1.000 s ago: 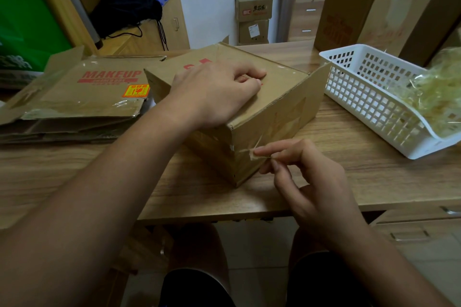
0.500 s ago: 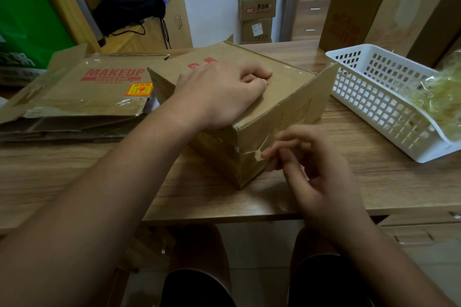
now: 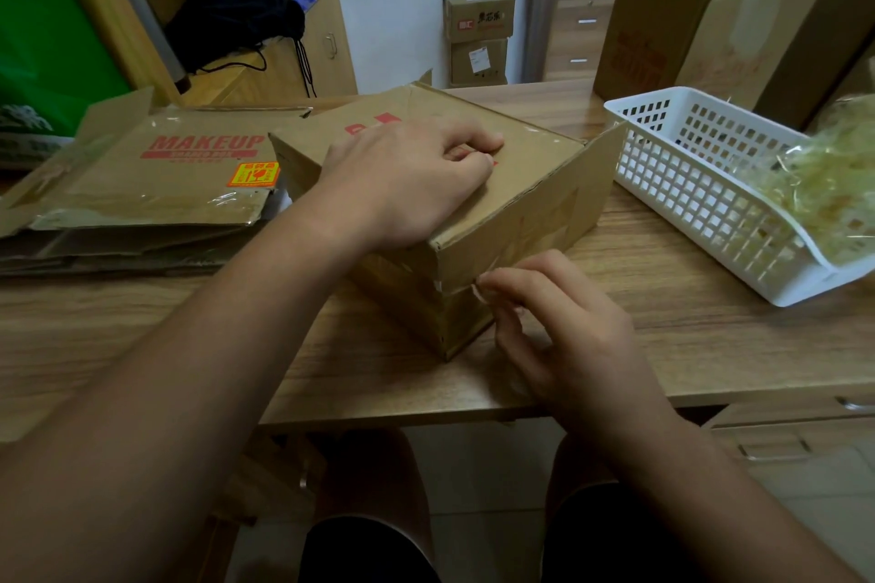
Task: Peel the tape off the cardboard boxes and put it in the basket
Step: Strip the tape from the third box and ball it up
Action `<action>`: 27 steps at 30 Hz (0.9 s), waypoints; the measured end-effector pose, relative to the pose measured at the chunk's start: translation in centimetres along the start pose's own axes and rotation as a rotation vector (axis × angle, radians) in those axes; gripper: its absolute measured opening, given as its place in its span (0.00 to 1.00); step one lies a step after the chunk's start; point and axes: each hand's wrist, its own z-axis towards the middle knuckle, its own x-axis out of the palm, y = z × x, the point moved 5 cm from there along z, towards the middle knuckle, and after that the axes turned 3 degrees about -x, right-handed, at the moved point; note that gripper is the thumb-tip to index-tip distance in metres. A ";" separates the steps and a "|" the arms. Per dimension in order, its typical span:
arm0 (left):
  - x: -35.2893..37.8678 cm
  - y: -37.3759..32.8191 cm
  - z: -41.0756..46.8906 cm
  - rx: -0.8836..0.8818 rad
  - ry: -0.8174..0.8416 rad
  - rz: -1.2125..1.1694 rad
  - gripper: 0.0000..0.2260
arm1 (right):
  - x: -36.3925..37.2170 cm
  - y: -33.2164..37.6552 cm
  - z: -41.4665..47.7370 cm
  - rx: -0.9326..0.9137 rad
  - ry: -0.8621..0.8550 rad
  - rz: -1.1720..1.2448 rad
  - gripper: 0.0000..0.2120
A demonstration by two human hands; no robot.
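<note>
A closed cardboard box sits corner-on near the front edge of a wooden table. The left hand lies palm-down on the box lid, fingers curled loosely over red printing that is mostly hidden and unreadable. The right hand is at the box's near corner, thumb and forefinger closed narrowly on a small lifted end of clear tape at the seam where lid meets side; more glossy tape runs along the box's right face.

To the left lies a stack of flattened cartons; the top one reads "MAKEUP" in red capitals above a red bar of smaller, illegible text, and carries an orange-yellow sticker with red symbols too small to read.

To the right, well apart from the box, stands a white slotted basket, holding a crumpled mass of pale peeled tape at its near end. Behind it rise tall brown cartons with faint red markings.

On the floor against the far wall, two small boxes are stacked; the upper shows a red logo and dark characters, the lower a white label, neither legible. A green bag shows at far left.
</note>
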 end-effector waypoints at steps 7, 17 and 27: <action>0.1 0.0 0.0 -0.008 -0.002 0.003 0.17 | -0.4 0.4 1.9 -0.119 -0.015 -0.226 0.04; 0.1 0.1 0.1 0.014 -0.010 -0.009 0.17 | 0.0 0.6 1.4 -0.120 0.039 -0.224 0.09; 0.0 0.1 0.1 0.013 -0.003 -0.005 0.18 | 0.2 0.6 1.3 -0.091 0.065 -0.182 0.13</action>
